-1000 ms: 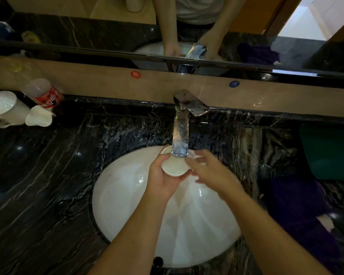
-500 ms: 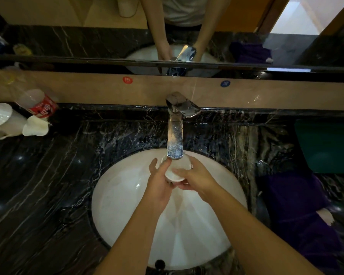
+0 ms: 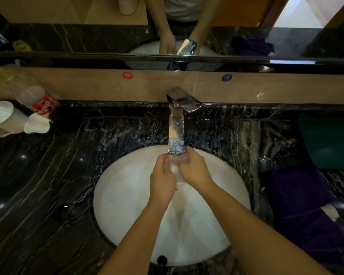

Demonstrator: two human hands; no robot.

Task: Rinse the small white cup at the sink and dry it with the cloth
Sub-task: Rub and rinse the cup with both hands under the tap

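Observation:
The small white cup (image 3: 174, 168) is squeezed between my two hands right under the chrome tap (image 3: 176, 133), and only a blurred sliver of it shows. My left hand (image 3: 161, 178) wraps its left side and my right hand (image 3: 195, 169) covers its right side. Both hands hover over the white round sink basin (image 3: 127, 199). Water runs off below my hands into the basin. A dark purple cloth (image 3: 298, 203) lies crumpled on the black marble counter to the right of the sink.
At the far left stand white cups (image 3: 2, 118), a small white dish (image 3: 37, 124) and a tipped plastic bottle with a red label (image 3: 38, 102). A dark green tray (image 3: 328, 141) sits at the right, behind the cloth. A mirror runs along the back wall.
My hands have closed together around the cup and shifted slightly down under the spout. The cup's open face, plain a second ago, is now almost hidden between them.

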